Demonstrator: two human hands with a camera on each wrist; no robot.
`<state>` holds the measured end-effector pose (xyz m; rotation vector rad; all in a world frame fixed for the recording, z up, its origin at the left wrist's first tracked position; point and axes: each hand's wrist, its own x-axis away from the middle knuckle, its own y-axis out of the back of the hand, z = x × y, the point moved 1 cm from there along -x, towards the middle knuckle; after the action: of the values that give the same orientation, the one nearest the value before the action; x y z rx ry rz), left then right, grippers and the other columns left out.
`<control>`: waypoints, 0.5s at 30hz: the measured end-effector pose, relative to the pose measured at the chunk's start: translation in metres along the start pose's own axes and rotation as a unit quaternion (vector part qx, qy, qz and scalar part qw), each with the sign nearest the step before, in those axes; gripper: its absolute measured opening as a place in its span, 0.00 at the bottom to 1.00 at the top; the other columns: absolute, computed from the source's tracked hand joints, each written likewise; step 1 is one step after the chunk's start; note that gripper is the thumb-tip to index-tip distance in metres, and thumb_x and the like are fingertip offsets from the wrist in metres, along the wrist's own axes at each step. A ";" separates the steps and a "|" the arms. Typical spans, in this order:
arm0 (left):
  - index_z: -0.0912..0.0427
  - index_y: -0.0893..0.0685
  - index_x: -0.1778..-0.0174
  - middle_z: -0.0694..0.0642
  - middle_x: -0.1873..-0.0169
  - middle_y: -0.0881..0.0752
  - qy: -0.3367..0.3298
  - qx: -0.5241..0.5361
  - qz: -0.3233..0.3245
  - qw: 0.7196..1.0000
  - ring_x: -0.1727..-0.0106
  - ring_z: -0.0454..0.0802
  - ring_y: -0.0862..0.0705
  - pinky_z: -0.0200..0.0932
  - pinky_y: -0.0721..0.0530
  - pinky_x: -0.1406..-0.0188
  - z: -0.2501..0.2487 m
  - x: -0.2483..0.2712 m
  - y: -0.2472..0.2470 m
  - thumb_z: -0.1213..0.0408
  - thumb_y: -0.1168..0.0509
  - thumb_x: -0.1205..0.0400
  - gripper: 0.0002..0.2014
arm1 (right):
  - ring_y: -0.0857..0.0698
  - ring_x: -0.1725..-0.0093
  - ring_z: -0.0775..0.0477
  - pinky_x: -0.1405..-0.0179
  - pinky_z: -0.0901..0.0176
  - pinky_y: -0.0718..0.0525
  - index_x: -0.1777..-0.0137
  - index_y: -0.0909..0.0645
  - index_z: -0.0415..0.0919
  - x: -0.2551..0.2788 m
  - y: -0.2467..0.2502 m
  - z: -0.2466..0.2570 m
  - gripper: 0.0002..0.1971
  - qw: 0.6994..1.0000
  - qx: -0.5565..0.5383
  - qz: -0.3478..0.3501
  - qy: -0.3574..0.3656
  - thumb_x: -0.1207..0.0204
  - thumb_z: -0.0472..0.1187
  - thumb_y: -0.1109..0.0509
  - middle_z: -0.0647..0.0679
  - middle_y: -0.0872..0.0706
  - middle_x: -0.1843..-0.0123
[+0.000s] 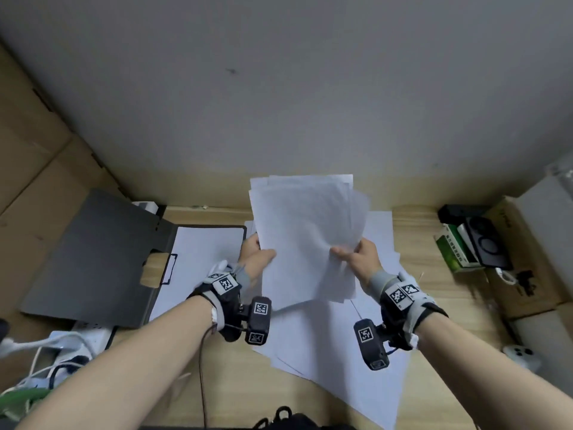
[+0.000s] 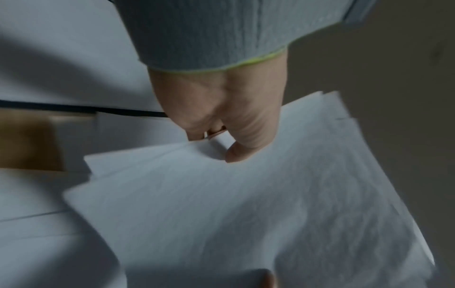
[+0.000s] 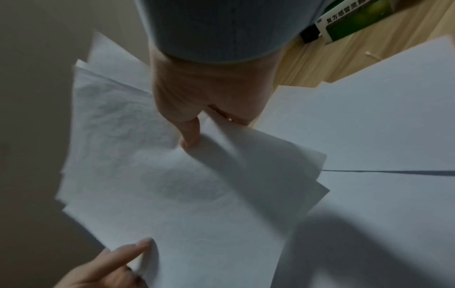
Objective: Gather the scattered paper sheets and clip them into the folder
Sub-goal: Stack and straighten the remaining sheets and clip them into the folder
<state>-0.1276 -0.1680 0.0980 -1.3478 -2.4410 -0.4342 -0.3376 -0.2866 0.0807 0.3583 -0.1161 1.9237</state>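
Note:
A loose stack of white paper sheets (image 1: pixel 305 237) (image 2: pixel 246 204) (image 3: pixel 172 185) is held up off the desk, edges uneven. My left hand (image 1: pixel 257 254) (image 2: pixel 229 136) pinches its left edge, thumb on top and fingers underneath. At the right edge my right hand (image 1: pixel 356 254) (image 3: pixel 194 124) pinches the stack the same way. Several more sheets (image 1: pixel 341 352) lie on the wooden desk (image 1: pixel 232 383) beneath. The dark grey folder (image 1: pixel 102 262) lies open at the left, with a white sheet (image 1: pixel 204 252) on its right half and a clip (image 1: pixel 167 268) at the spine.
Cardboard boxes (image 1: pixel 28 169) stand at the left. A green box (image 1: pixel 452 252) and a black device (image 1: pixel 483 240) sit at the right, with a white controller (image 1: pixel 522 355) nearer. A power strip with cables (image 1: pixel 62 346) lies at the lower left. A wall rises behind the desk.

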 end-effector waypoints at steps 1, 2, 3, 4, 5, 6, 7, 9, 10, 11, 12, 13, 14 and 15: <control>0.60 0.14 0.53 0.56 0.58 0.10 -0.009 0.020 -0.011 1.000 0.57 0.55 0.11 0.45 0.12 0.57 -0.016 -0.003 0.002 0.80 0.31 0.30 0.13 | 0.11 0.62 0.51 0.62 0.63 0.13 0.48 0.14 0.34 -0.004 -0.001 0.013 0.12 1.000 -0.023 0.000 0.006 0.30 0.24 0.23 0.47 0.09 0.58; 0.62 0.13 0.52 0.58 0.58 0.09 -0.010 0.040 -0.016 0.999 0.56 0.57 0.10 0.48 0.11 0.54 -0.029 -0.007 0.005 0.76 0.28 0.33 0.14 | 0.10 0.61 0.50 0.60 0.60 0.12 0.50 0.14 0.34 -0.006 -0.003 0.024 0.12 0.999 -0.042 0.005 0.012 0.32 0.24 0.22 0.46 0.08 0.58; 0.64 0.13 0.49 0.61 0.55 0.09 -0.015 0.058 -0.020 0.998 0.54 0.59 0.09 0.53 0.10 0.51 -0.039 -0.011 0.008 0.73 0.26 0.36 0.18 | 0.09 0.60 0.48 0.58 0.57 0.12 0.51 0.13 0.34 -0.008 -0.004 0.033 0.12 0.998 -0.057 0.012 0.019 0.33 0.24 0.22 0.45 0.07 0.58; 0.66 0.14 0.46 0.62 0.53 0.09 -0.022 0.069 -0.023 0.997 0.52 0.59 0.09 0.55 0.11 0.48 -0.045 -0.014 0.010 0.72 0.26 0.38 0.22 | 0.09 0.58 0.46 0.56 0.55 0.11 0.51 0.12 0.33 -0.009 -0.005 0.038 0.12 0.997 -0.064 0.022 0.022 0.34 0.24 0.21 0.43 0.07 0.56; 0.66 0.13 0.45 0.63 0.51 0.09 -0.034 0.066 -0.021 0.997 0.51 0.59 0.10 0.54 0.11 0.46 -0.050 -0.013 0.011 0.73 0.26 0.38 0.23 | 0.09 0.56 0.44 0.53 0.53 0.10 0.50 0.12 0.32 -0.009 -0.005 0.041 0.13 0.997 -0.065 0.032 0.025 0.34 0.24 0.21 0.41 0.07 0.54; 0.66 0.12 0.47 0.63 0.50 0.09 -0.048 0.054 -0.018 0.997 0.52 0.57 0.10 0.52 0.12 0.46 -0.053 -0.012 0.013 0.74 0.26 0.35 0.20 | 0.08 0.54 0.43 0.49 0.51 0.10 0.49 0.12 0.31 -0.009 -0.006 0.041 0.14 0.997 -0.058 0.042 0.026 0.35 0.25 0.20 0.39 0.07 0.52; 0.64 0.12 0.48 0.62 0.51 0.09 -0.057 0.039 -0.012 0.998 0.53 0.56 0.11 0.49 0.14 0.46 -0.053 -0.010 0.014 0.77 0.26 0.32 0.16 | 0.09 0.52 0.42 0.47 0.51 0.11 0.48 0.11 0.30 -0.008 -0.008 0.040 0.15 0.997 -0.054 0.051 0.025 0.35 0.26 0.20 0.38 0.07 0.50; 0.61 0.12 0.53 0.58 0.56 0.09 -0.066 0.016 -0.003 0.998 0.57 0.50 0.11 0.43 0.15 0.50 -0.047 -0.008 0.016 0.79 0.28 0.28 0.12 | 0.09 0.51 0.41 0.45 0.51 0.11 0.48 0.11 0.31 -0.005 -0.013 0.033 0.15 0.997 -0.054 0.054 0.018 0.36 0.25 0.19 0.37 0.07 0.49; 0.59 0.12 0.56 0.57 0.58 0.10 -0.061 0.008 -0.003 0.998 0.59 0.48 0.12 0.42 0.15 0.51 -0.041 -0.007 0.017 0.79 0.28 0.27 0.11 | 0.09 0.51 0.41 0.45 0.52 0.12 0.48 0.11 0.31 -0.003 -0.014 0.029 0.15 0.997 -0.054 0.051 0.015 0.36 0.25 0.19 0.37 0.07 0.50; 0.58 0.13 0.58 0.56 0.59 0.10 -0.055 0.004 -0.004 0.998 0.60 0.48 0.12 0.42 0.15 0.52 -0.034 -0.007 0.019 0.78 0.27 0.27 0.10 | 0.08 0.52 0.41 0.46 0.52 0.11 0.49 0.11 0.32 -0.002 -0.018 0.024 0.15 0.997 -0.054 0.048 0.011 0.37 0.24 0.19 0.37 0.07 0.50; 0.58 0.13 0.59 0.56 0.59 0.10 -0.050 0.004 -0.006 0.999 0.60 0.49 0.12 0.42 0.15 0.53 -0.026 -0.008 0.020 0.77 0.27 0.27 0.09 | 0.08 0.52 0.41 0.46 0.52 0.11 0.50 0.11 0.33 -0.002 -0.022 0.018 0.15 0.997 -0.053 0.047 0.003 0.37 0.25 0.18 0.37 0.07 0.51; 0.59 0.13 0.58 0.57 0.59 0.10 -0.047 0.006 -0.004 0.999 0.59 0.50 0.12 0.42 0.15 0.54 -0.019 -0.009 0.020 0.77 0.26 0.27 0.09 | 0.08 0.51 0.40 0.47 0.51 0.10 0.50 0.11 0.33 -0.002 -0.025 0.013 0.15 0.998 -0.051 0.045 -0.006 0.38 0.25 0.18 0.37 0.07 0.51; 0.60 0.12 0.56 0.58 0.57 0.10 -0.044 0.011 -0.002 0.999 0.58 0.51 0.12 0.41 0.15 0.54 -0.014 -0.009 0.021 0.77 0.26 0.27 0.09 | 0.08 0.51 0.38 0.46 0.49 0.10 0.50 0.11 0.33 -0.003 -0.027 0.008 0.16 0.998 -0.050 0.043 -0.013 0.38 0.26 0.17 0.36 0.07 0.51; 0.60 0.12 0.54 0.59 0.56 0.10 -0.041 0.015 0.001 0.999 0.57 0.51 0.12 0.41 0.14 0.54 -0.011 -0.009 0.021 0.78 0.26 0.27 0.10 | 0.08 0.50 0.37 0.46 0.47 0.10 0.49 0.11 0.33 -0.002 -0.028 0.005 0.17 0.998 -0.052 0.038 -0.020 0.38 0.26 0.17 0.36 0.07 0.51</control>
<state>-0.1039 -0.1686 0.1061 -1.3822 -2.5003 -0.3485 -0.3100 -0.2791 0.0821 0.3269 -0.2579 1.9767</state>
